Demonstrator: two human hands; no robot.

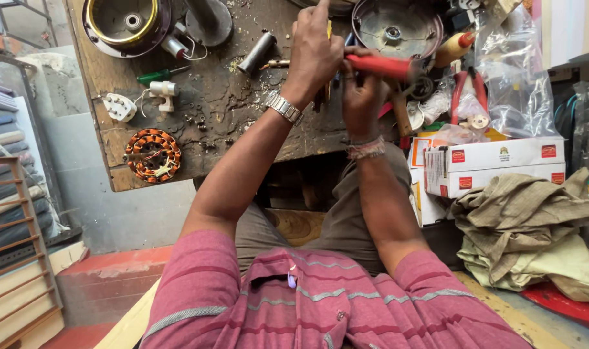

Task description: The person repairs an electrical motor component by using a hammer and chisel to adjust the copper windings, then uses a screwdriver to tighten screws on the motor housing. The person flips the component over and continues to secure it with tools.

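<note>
Head view: the person is sitting at a worn wooden workbench (197,116) in the upper half of the frame. The right hand (362,94), upper centre, is gripping a red-handled tool (378,66), its fingers wrapped tight around the handle, which is pointing toward the upper right. The left hand (315,55), a metal wristwatch (283,107) on its wrist, is lying over the tool's metal tip, fingers pressed together and extending upward; whether they are pinching anything cannot be told. A copper-wound motor stator (153,155) is lying at left, a white plug (119,106) above it, a green screwdriver (160,74) higher up. Red-handled pliers (467,90) and white cartons (494,165) are sitting at right.
</note>
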